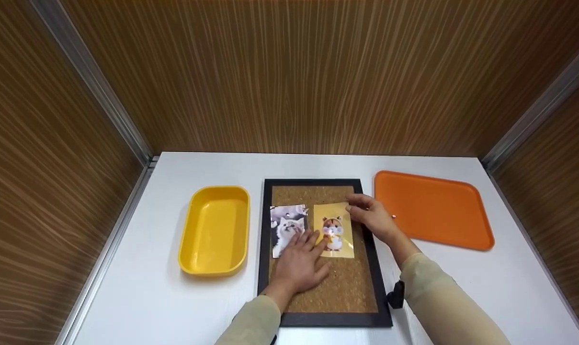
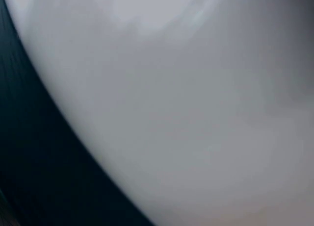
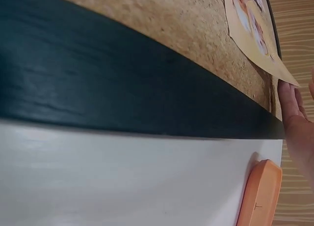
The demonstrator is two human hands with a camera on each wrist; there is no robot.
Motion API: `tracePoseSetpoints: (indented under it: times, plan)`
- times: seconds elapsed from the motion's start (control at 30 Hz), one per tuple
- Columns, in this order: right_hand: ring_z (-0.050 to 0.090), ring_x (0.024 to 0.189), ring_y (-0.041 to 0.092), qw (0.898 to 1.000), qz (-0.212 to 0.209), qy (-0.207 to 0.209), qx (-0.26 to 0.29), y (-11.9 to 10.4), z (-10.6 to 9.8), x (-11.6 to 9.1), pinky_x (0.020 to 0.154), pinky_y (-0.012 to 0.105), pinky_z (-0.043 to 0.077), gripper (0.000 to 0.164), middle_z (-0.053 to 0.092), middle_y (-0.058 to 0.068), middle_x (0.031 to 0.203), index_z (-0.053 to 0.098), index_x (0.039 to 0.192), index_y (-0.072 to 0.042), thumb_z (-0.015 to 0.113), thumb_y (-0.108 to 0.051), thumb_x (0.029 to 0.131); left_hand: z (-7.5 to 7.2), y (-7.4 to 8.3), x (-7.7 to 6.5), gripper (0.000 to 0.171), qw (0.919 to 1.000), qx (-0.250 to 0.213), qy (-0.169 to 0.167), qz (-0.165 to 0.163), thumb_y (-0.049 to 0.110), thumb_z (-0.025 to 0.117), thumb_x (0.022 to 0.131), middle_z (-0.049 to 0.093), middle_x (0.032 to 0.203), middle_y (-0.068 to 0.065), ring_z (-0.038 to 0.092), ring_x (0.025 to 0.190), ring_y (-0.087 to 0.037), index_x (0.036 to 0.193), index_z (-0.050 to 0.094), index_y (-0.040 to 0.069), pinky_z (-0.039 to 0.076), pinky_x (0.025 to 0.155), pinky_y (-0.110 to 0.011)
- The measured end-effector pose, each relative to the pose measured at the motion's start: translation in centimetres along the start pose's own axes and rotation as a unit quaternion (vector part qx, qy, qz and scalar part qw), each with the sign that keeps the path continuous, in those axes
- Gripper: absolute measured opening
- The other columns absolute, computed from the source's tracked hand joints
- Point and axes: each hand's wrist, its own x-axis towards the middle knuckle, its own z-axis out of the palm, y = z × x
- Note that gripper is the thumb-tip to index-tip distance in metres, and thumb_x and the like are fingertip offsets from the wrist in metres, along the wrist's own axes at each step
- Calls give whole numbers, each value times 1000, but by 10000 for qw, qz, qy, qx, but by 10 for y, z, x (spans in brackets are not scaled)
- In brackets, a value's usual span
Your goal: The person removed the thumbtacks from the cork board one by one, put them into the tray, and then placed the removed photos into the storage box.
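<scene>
A cork board [image 1: 327, 292] in a black frame lies on the table, with two picture cards on it. My left hand [image 1: 299, 266] rests flat, fingers spread, over the lower right of the kitten photo [image 1: 285, 227] and the left edge of the yellow hamster card [image 1: 344, 235]. At that card's upper right corner, my right hand [image 1: 373, 218] pinches the edge between thumb and fingers. The right wrist view shows the corner of the hamster card [image 3: 274, 64] raised off the cork, with fingers behind it. The left wrist view is blurred.
A deep yellow tray [image 1: 191, 230] stands left of the board. To the right lies a shallow orange tray [image 1: 433, 211], with a small white item [image 1: 393, 216] at its near left edge. Wood-grain panels [image 1: 289, 76] enclose the white table [image 1: 141, 268] at the back and sides.
</scene>
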Motion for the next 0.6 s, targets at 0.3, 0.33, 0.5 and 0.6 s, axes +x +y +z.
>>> tracePoseSetpoints:
  times: [0.3, 0.33, 0.5, 0.6]
  plan:
    - [62, 123, 33, 9988, 116, -213, 416, 3, 1, -10, 100, 36, 59, 51, 57, 29, 144, 54, 149, 6, 67, -16, 105, 2, 1, 2, 71, 10000, 57, 3, -74, 67, 34, 106, 39, 169, -1, 33, 157, -24, 165, 43, 27, 21, 130, -45]
    - [62, 122, 32, 9988, 122, -206, 435, 3, 1, -11, 98, 35, 59, 50, 57, 29, 143, 54, 149, 5, 67, -15, 105, 2, 1, 2, 71, 10000, 50, -7, -80, 67, 34, 106, 39, 170, -1, 33, 157, -24, 165, 42, 27, 21, 130, -45]
    - [60, 121, 28, 9987, 137, -212, 441, 5, 0, -16, 96, 31, 60, 50, 56, 28, 143, 55, 149, 4, 68, -14, 105, 1, 1, 2, 72, 9999, -2, -89, -80, 67, 34, 106, 37, 170, 0, 31, 158, -24, 165, 41, 28, 19, 130, -45]
    - [61, 122, 30, 9984, 130, -267, 480, 5, 1, -18, 95, 31, 60, 51, 55, 28, 144, 54, 149, 6, 68, -14, 105, 1, 1, 2, 72, 9999, -39, -131, -87, 67, 33, 106, 36, 171, 0, 30, 158, -24, 166, 40, 28, 18, 131, -45]
